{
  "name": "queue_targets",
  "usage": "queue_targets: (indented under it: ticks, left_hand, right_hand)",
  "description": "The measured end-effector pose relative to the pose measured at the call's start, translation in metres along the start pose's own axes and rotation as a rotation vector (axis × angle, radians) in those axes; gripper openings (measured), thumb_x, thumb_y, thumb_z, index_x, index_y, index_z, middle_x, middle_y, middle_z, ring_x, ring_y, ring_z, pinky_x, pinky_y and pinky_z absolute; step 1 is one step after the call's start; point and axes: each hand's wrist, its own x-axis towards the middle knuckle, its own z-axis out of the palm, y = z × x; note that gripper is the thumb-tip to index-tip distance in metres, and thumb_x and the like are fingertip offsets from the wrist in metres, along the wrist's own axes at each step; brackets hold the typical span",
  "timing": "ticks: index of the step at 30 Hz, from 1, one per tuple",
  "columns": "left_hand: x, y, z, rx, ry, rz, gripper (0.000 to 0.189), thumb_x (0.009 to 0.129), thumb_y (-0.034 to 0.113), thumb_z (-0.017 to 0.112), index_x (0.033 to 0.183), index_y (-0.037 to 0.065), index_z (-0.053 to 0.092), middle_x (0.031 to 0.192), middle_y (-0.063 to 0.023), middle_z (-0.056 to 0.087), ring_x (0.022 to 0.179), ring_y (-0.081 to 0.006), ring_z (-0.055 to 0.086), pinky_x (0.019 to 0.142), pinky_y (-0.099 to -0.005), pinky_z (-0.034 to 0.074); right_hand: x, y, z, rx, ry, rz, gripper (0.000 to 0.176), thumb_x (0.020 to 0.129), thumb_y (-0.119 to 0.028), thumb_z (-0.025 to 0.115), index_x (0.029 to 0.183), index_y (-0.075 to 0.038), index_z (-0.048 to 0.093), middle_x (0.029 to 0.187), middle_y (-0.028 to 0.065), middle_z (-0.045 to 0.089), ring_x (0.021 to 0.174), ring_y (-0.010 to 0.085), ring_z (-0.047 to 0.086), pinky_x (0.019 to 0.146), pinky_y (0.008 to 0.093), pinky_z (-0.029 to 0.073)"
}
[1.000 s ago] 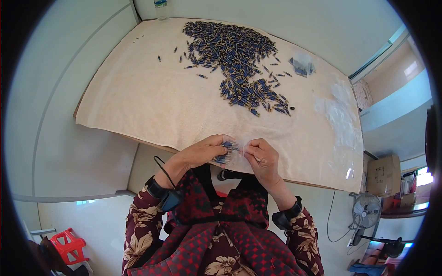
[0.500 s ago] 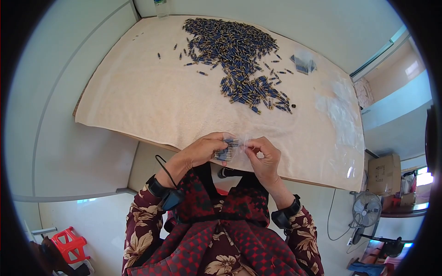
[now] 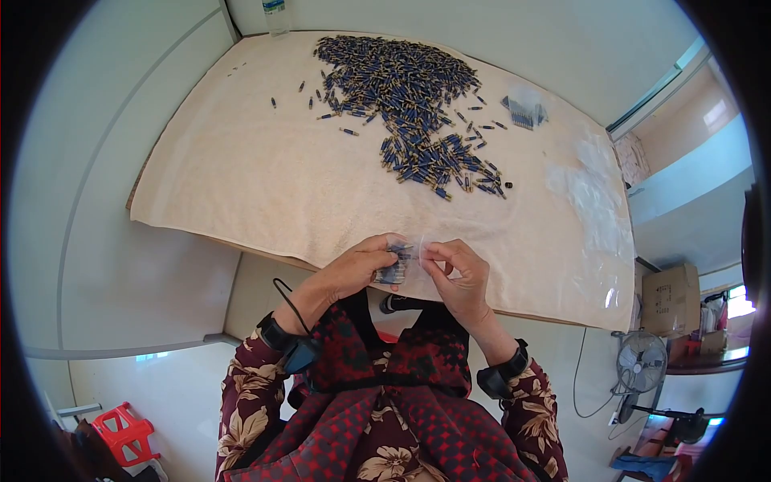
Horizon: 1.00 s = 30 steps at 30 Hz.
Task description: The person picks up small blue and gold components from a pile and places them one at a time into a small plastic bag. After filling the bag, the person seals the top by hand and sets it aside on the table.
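Observation:
Near the front edge of the cloth-covered table, my left hand (image 3: pixel 353 269) is closed around a small clear plastic bag (image 3: pixel 414 271). Inside the bag lie several small blue parts with brass-coloured ends (image 3: pixel 391 269), side by side. My right hand (image 3: pixel 466 277) pinches the right edge of the bag between thumb and forefinger. Beyond both hands spreads a large heap of the same blue-and-brass parts (image 3: pixel 409 96), with loose ones scattered round it. A bag of these parts (image 3: pixel 524 115) rests right of the heap.
A pale towel-like cloth (image 3: pixel 241 169) covers the table. Clear plastic bags (image 3: pixel 598 217) lie spread at its right side. At the back left stands a plastic bottle (image 3: pixel 275 18). A cardboard box (image 3: pixel 671 301), a fan (image 3: pixel 641 361) and a red stool (image 3: pixel 124 434) are beyond the table.
My right hand has shifted slightly left along the bag's edge, and more of the clear bag shows between my hands. Both hands keep their hold; the camera view has shifted a little.

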Motion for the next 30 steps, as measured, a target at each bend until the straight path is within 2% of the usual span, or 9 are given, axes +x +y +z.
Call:
queue_targets:
  ticks: [6, 10, 13, 14, 17, 22, 26, 27, 30]
  left_hand:
    - [0.004, -0.005, 0.011, 0.066, -0.031, 0.092, 0.033, 0.096, 0.015, 0.049, 0.126, 0.002, 0.046, 0.099, -0.0023, 0.057, 0.084, -0.0119, 0.058, 0.076, -0.0292, 0.053]
    - [0.011, -0.007, 0.011, -0.014, -0.057, 0.199, 0.029, 0.096, 0.011, 0.048, 0.124, 0.001, 0.047, 0.096, -0.003, 0.057, 0.081, -0.0103, 0.057, 0.076, -0.0256, 0.05]
    - [0.014, -0.005, 0.018, -0.153, 0.049, 0.255, 0.029, 0.096, 0.011, 0.049, 0.123, 0.001, 0.047, 0.098, -0.0028, 0.057, 0.085, -0.0096, 0.057, 0.078, -0.0251, 0.05]
    - [0.016, -0.004, 0.022, -0.224, 0.1, 0.28, 0.029, 0.096, 0.011, 0.05, 0.123, 0.001, 0.047, 0.1, -0.0027, 0.058, 0.087, -0.0093, 0.057, 0.079, -0.0248, 0.049]
    - [0.03, -0.012, 0.024, -0.194, 0.142, 0.349, 0.032, 0.095, 0.011, 0.052, 0.125, 0.001, 0.046, 0.103, -0.0033, 0.058, 0.09, -0.0094, 0.057, 0.08, -0.0255, 0.05]
    - [0.039, -0.016, 0.021, -0.156, 0.218, 0.432, 0.031, 0.093, 0.014, 0.057, 0.12, 0.0, 0.051, 0.102, -0.005, 0.061, 0.088, -0.011, 0.059, 0.077, -0.0254, 0.051]
    - [0.035, -0.004, 0.011, -0.017, 0.151, 0.293, 0.027, 0.091, 0.016, 0.06, 0.11, -0.003, 0.058, 0.095, -0.0067, 0.064, 0.081, -0.0129, 0.063, 0.069, -0.027, 0.055]
    - [0.034, -0.002, 0.01, -0.016, 0.15, 0.291, 0.027, 0.091, 0.016, 0.06, 0.11, -0.003, 0.058, 0.095, -0.0067, 0.064, 0.081, -0.0129, 0.063, 0.069, -0.027, 0.055]
    - [0.034, 0.009, 0.01, -0.036, 0.117, 0.118, 0.024, 0.092, 0.015, 0.058, 0.107, -0.004, 0.06, 0.096, -0.0091, 0.065, 0.082, -0.018, 0.066, 0.069, -0.0326, 0.059]
  right_hand:
    - [0.013, -0.004, -0.011, -0.014, -0.058, -0.034, 0.022, 0.07, -0.001, 0.074, 0.09, -0.007, 0.07, 0.08, 0.0047, 0.067, 0.066, 0.0151, 0.061, 0.051, 0.0239, 0.044]
    - [0.018, -0.003, -0.018, 0.006, -0.072, -0.057, 0.017, 0.076, -0.003, 0.072, 0.092, -0.005, 0.069, 0.079, 0.0029, 0.066, 0.067, 0.0122, 0.06, 0.053, 0.0242, 0.046]
    - [0.019, -0.009, -0.021, 0.377, 0.298, 0.246, 0.012, 0.084, -0.009, 0.067, 0.093, -0.002, 0.066, 0.083, 0.0031, 0.066, 0.072, 0.0086, 0.06, 0.052, 0.0212, 0.045]
    - [0.016, -0.007, -0.02, 0.375, 0.306, 0.234, 0.012, 0.084, -0.009, 0.067, 0.093, -0.002, 0.066, 0.083, 0.0031, 0.066, 0.072, 0.0086, 0.06, 0.052, 0.0212, 0.045]
    - [0.003, 0.01, -0.008, 0.402, 0.032, 0.452, 0.017, 0.089, -0.016, 0.063, 0.094, 0.0, 0.064, 0.084, 0.0036, 0.065, 0.072, 0.0072, 0.06, 0.051, 0.021, 0.047]
    - [0.016, 0.014, -0.005, 0.462, 0.002, 0.557, 0.018, 0.089, -0.017, 0.062, 0.093, 0.0, 0.064, 0.082, 0.0042, 0.066, 0.07, 0.0074, 0.06, 0.05, 0.0211, 0.048]
    - [0.027, 0.019, -0.016, 0.559, 0.074, 0.484, 0.018, 0.091, -0.02, 0.061, 0.09, -0.001, 0.063, 0.08, 0.0031, 0.065, 0.069, 0.0078, 0.06, 0.052, 0.021, 0.048]
    - [0.03, 0.021, -0.019, 0.551, 0.037, 0.503, 0.019, 0.091, -0.02, 0.06, 0.09, -0.002, 0.064, 0.08, 0.0028, 0.065, 0.069, 0.0078, 0.06, 0.052, 0.0208, 0.048]
    - [0.034, 0.026, -0.025, 0.534, -0.04, 0.55, 0.02, 0.092, -0.022, 0.059, 0.09, -0.003, 0.064, 0.079, 0.0021, 0.065, 0.068, 0.0078, 0.06, 0.054, 0.0204, 0.047]
